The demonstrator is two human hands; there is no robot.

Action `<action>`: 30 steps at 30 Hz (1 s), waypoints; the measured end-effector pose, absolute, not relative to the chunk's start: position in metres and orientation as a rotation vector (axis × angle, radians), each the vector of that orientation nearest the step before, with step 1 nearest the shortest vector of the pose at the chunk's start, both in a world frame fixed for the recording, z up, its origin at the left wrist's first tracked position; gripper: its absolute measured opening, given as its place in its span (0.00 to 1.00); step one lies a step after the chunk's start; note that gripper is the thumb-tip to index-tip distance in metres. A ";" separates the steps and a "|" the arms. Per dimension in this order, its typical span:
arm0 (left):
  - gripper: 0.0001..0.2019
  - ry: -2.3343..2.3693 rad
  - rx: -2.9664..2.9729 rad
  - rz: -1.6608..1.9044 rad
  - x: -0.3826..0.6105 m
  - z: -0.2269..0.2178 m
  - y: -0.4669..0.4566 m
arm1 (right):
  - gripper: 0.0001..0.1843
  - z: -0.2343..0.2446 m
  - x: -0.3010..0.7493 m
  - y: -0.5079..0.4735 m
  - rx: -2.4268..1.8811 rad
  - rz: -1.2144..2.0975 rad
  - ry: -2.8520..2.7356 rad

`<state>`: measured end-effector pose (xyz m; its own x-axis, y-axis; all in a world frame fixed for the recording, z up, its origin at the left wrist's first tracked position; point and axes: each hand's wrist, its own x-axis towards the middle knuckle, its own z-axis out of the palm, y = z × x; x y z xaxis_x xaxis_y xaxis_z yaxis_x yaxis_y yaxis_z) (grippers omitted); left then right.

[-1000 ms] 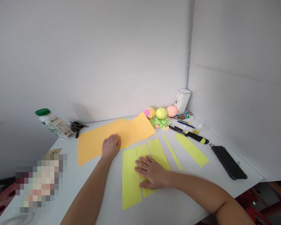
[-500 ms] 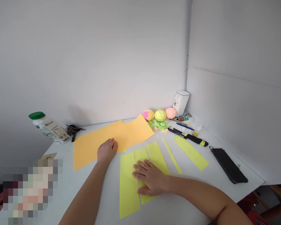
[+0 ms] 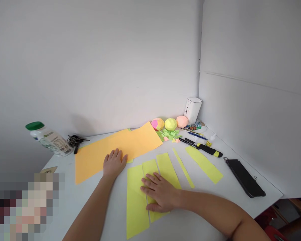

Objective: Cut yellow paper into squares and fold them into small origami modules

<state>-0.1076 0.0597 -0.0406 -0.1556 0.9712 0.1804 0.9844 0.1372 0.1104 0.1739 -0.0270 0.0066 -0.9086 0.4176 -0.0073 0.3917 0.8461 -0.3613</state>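
Observation:
My left hand (image 3: 113,163) lies flat with fingers stretched out on the near edge of a large orange paper sheet (image 3: 120,147). My right hand (image 3: 159,193) rests flat, fingers spread, on yellow paper strips (image 3: 137,197) lying side by side on the white table (image 3: 72,197). Another yellow strip (image 3: 167,167) lies just beyond my right fingers. A thin yellow strip (image 3: 183,163) and a wider one (image 3: 204,164) lie further right, apart from both hands.
At the back right are three paper balls (image 3: 170,124), green paper scraps (image 3: 168,134), pens, a utility knife (image 3: 207,150) and a white holder (image 3: 193,110). A black phone (image 3: 244,176) lies near the right edge. A green-capped bottle (image 3: 48,140) and keys (image 3: 75,140) sit at the left.
The view has shifted slightly left and down. My left hand has slid a little toward me along the orange sheet and its fingers have flattened out. My right hand stays on the yellow strips.

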 end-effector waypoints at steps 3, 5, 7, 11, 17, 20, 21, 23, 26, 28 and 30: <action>0.26 -2.323 -1.989 -0.299 -0.109 -0.042 0.059 | 0.34 0.007 0.174 -0.027 -0.651 0.557 -2.951; 0.27 -2.329 -1.991 -0.288 -0.110 -0.044 0.059 | 0.34 0.007 0.174 -0.027 -0.653 0.562 -2.951; 0.27 -2.334 -2.003 -0.279 -0.111 -0.045 0.059 | 0.34 0.008 0.174 -0.027 -0.652 0.564 -2.947; 0.28 -2.347 -2.014 -0.285 -0.113 -0.044 0.060 | 0.34 0.009 0.174 -0.027 -0.638 0.564 -2.941; 0.29 -2.381 -2.007 -0.314 -0.114 -0.045 0.061 | 0.34 0.008 0.174 -0.026 -0.650 0.595 -2.949; 0.27 -2.382 -2.003 -0.340 -0.114 -0.045 0.061 | 0.34 0.007 0.173 -0.026 -0.648 0.596 -2.950; 0.27 -2.383 -2.002 -0.350 -0.114 -0.045 0.061 | 0.34 0.007 0.173 -0.026 -0.646 0.595 -2.949; 0.27 -2.384 -2.004 -0.371 -0.115 -0.046 0.061 | 0.34 0.007 0.174 -0.026 -0.647 0.592 -2.948; 0.27 -2.385 -2.007 -0.415 -0.115 -0.046 0.062 | 0.34 0.006 0.174 -0.026 -0.653 0.592 -2.955; 0.26 -2.381 -2.009 -0.454 -0.115 -0.047 0.062 | 0.34 0.006 0.173 -0.026 -0.656 0.592 -2.957; 0.25 -2.373 -2.009 -0.504 -0.116 -0.048 0.062 | 0.34 0.007 0.174 -0.026 -0.656 0.593 -2.954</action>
